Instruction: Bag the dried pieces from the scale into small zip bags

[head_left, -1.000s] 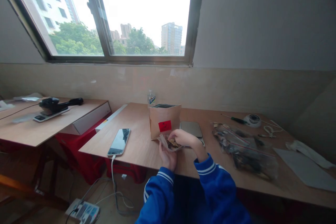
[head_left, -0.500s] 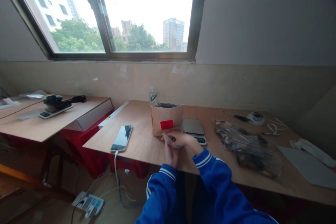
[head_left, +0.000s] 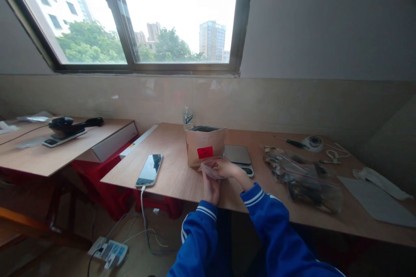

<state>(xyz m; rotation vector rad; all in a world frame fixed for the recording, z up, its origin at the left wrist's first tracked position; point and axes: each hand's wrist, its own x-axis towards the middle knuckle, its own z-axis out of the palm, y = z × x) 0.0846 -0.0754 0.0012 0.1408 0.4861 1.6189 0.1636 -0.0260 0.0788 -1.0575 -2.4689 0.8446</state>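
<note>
Between my hands is a small clear plastic bag, just in front of an open-topped brown paper pouch that stands upright with a red label. My left hand grips the bag from below, thumb upward. My right hand reaches across from the right, its fingers at the bag's opening and partly hidden by the film. Whether those fingers pinch the film or something inside is too small to tell. Right behind my right hand lies a small digital scale.
A phone on a charging cable lies left. Zip bags of dark parts, a screwdriver and a white dome camera lie right. A clear bottle stands behind the pouch. The table's front edge runs below my hands.
My right hand's fingers have shifted slightly at the bag's mouth, and the bag looks flatter and more stretched to the right. The whole view has moved a little; the pouch stays standing.
</note>
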